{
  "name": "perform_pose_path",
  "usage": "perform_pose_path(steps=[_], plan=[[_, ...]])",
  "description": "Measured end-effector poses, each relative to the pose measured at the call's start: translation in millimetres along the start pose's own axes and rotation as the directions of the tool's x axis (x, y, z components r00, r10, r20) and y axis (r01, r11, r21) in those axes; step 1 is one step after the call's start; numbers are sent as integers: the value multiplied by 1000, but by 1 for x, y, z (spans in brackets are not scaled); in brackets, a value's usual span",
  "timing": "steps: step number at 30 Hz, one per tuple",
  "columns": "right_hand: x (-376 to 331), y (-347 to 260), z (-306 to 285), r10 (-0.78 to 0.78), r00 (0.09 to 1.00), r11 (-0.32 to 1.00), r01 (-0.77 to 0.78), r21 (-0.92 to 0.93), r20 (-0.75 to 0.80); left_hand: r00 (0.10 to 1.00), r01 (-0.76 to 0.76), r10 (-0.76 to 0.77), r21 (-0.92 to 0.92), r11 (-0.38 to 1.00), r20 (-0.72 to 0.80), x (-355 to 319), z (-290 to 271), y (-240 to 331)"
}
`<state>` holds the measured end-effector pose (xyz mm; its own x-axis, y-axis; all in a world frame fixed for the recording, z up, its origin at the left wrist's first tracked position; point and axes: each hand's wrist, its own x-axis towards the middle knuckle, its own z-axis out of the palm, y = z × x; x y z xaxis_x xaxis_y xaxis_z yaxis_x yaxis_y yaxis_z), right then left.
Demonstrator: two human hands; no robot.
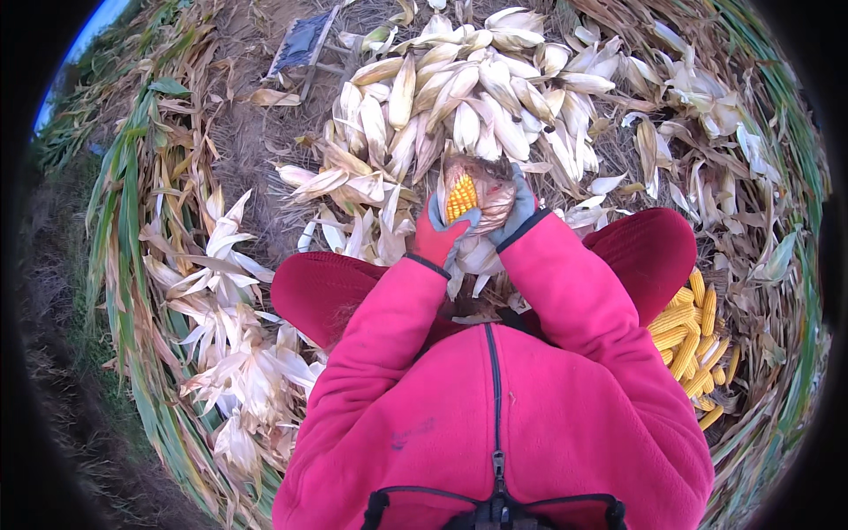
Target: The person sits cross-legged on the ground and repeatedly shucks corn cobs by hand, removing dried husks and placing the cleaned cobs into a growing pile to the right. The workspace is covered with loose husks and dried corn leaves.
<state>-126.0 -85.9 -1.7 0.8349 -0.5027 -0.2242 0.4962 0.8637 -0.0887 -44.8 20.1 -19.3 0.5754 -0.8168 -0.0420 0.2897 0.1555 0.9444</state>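
An ear of corn (460, 198) with yellow kernels partly bared is held up between my two gloved hands, in front of my crossed legs. My left hand (439, 231), in a red and grey glove, closes round its lower left side, thumb across the front. On the other side my right hand (519, 208), gloved in grey, grips the brownish husk (495, 196) that is opened away from the kernels. Part of the right fingers is hidden behind the husk. Just beyond lies a large pile of unhusked corn ears (468, 97) in pale dry husks.
Bare yellow cobs (693, 340) are heaped by my right knee. Stripped husks (247, 362) lie at my left. A small stool (302, 42) with a dark seat stands at the far left. Dry and green stalks (132, 265) ring the spot.
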Motion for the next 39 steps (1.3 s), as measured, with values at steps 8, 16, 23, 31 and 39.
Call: perform_pose_path(steps=[8, 16, 23, 31, 39], plan=[[-47, 22, 0, 280, 946, 923, -312, -224, -160, 876, 125, -298, -419, 899, -380, 45, -72, -17], [-28, -26, -43, -174, 973, -27, -157, -987, -150, 773, 61, -96, -77, 995, -628, 36, -73, 4], [-24, 19, -52, -110, 986, -382, 78, -921, 129, 897, 85, -110, -77, 993, -428, 21, -19, 13], [-34, 33, -15, -19, 999, -406, -37, -913, -32, 855, 57, 182, 437, 898, -486, 30, -24, 7], [-39, 28, -37, 192, 976, -395, -21, -919, -105, 816, 174, 83, 380, 908, -572, 38, -61, -9]])
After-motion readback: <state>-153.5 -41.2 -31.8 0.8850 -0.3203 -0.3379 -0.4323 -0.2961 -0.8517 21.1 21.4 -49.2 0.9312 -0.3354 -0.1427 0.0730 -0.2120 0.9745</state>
